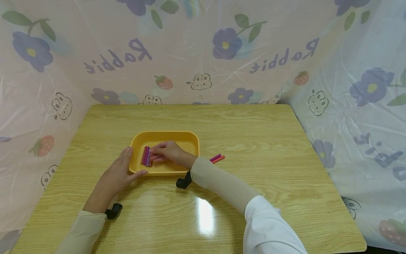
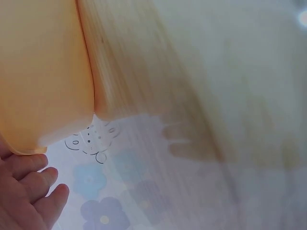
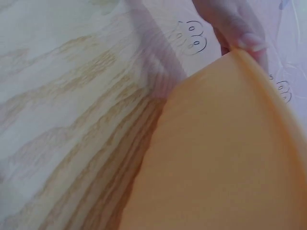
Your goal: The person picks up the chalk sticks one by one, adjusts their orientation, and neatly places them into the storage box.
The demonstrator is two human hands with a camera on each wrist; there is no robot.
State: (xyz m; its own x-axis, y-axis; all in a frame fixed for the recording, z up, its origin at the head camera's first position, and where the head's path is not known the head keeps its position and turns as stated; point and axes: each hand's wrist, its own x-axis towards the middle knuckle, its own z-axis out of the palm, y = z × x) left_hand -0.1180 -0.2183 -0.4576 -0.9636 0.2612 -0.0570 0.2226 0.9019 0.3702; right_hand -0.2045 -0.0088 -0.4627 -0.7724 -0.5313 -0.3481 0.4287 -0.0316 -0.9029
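My left hand (image 1: 115, 176) holds the yellow tray (image 1: 187, 137) at its left end, the thumb on the front corner rim and the fingers along the outer side. Curled fingers (image 2: 36, 184) show against the tray's edge in the left wrist view. Inside the tray, several thin red and purple sticks (image 1: 146, 155) lie side by side near the left wall. My right hand (image 1: 171, 151) reaches in over the right front rim and pinches a reddish stick (image 1: 150, 163) at the row's right side, partly covered by the fingers. The right wrist view shows the tray's outer wall (image 3: 206, 143), not the right hand.
A purple stick (image 1: 215, 157) and an orange-red stick (image 1: 219, 159) lie on the wooden table (image 1: 253, 141) right of the tray, partly behind the right sleeve. Patterned plastic sheeting (image 1: 196, 53) hangs behind the table and at both sides.
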